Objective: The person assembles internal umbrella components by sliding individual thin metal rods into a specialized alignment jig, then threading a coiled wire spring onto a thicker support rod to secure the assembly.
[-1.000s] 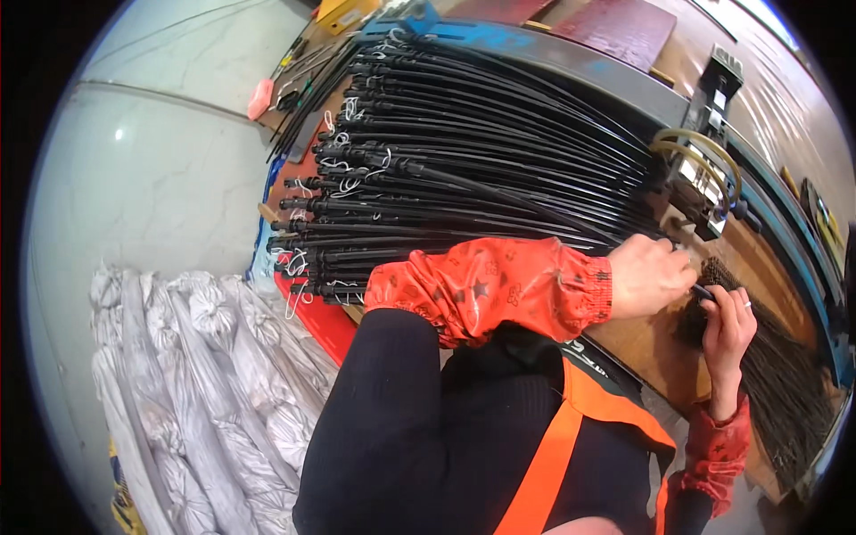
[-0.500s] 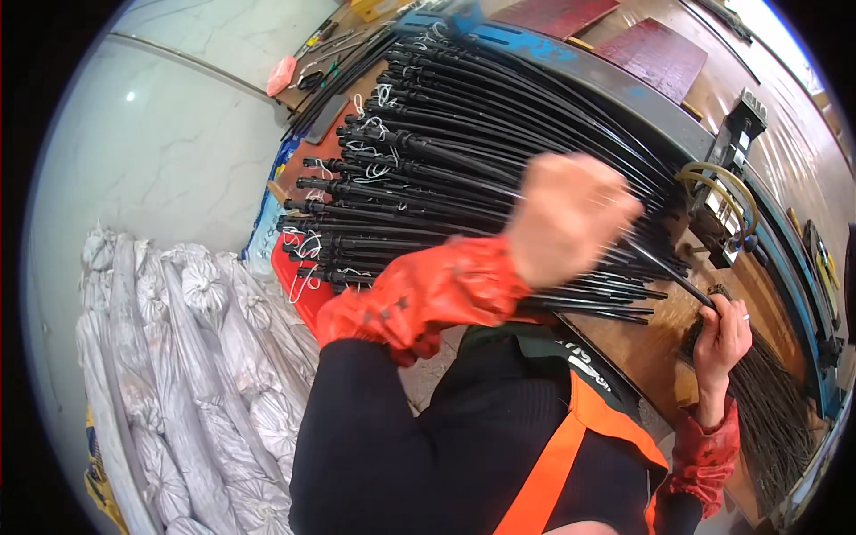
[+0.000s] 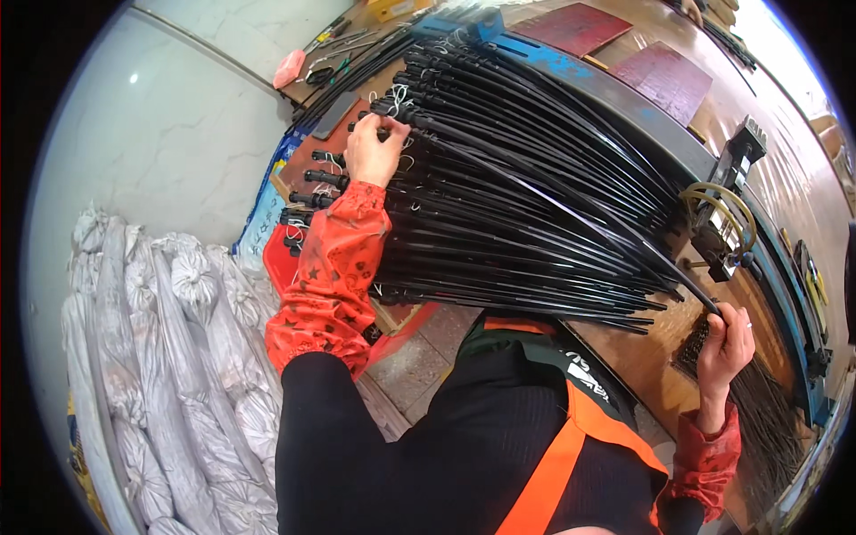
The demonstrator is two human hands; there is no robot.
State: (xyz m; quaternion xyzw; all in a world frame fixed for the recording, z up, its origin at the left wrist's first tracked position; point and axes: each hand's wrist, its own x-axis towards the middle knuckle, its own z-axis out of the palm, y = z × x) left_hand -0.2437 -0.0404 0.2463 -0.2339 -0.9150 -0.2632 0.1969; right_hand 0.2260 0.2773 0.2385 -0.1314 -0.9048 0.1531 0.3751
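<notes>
A long black rod (image 3: pixel 606 220) slants across a pile of similar black rods (image 3: pixel 526 241) on the bench. My right hand (image 3: pixel 727 348) grips its thin lower end between thumb and fingers. At the rod's thicker upper end, my left hand (image 3: pixel 373 152) is closed, thumb and fingertips pinched together; the exact contact is partly hidden. Loops of white cord (image 3: pixel 399 94) hang from the jointed ends of the rods beside my left fingers. Red patterned sleeve covers are on both forearms.
A bench machine with yellowish hoses (image 3: pixel 731 207) stands beyond the rods' thin ends. Thin dark wires or rods (image 3: pixel 758 428) lie near my right forearm. Long white wrapped bundles (image 3: pixel 169 357) fill the floor at left. Hand tools (image 3: pixel 332 67) and dark red boards (image 3: pixel 571 28) lie farther back.
My left hand has swept left and away, from above the middle of the rods to their corded ends. My right hand still holds the rod's thin end, slightly lower.
</notes>
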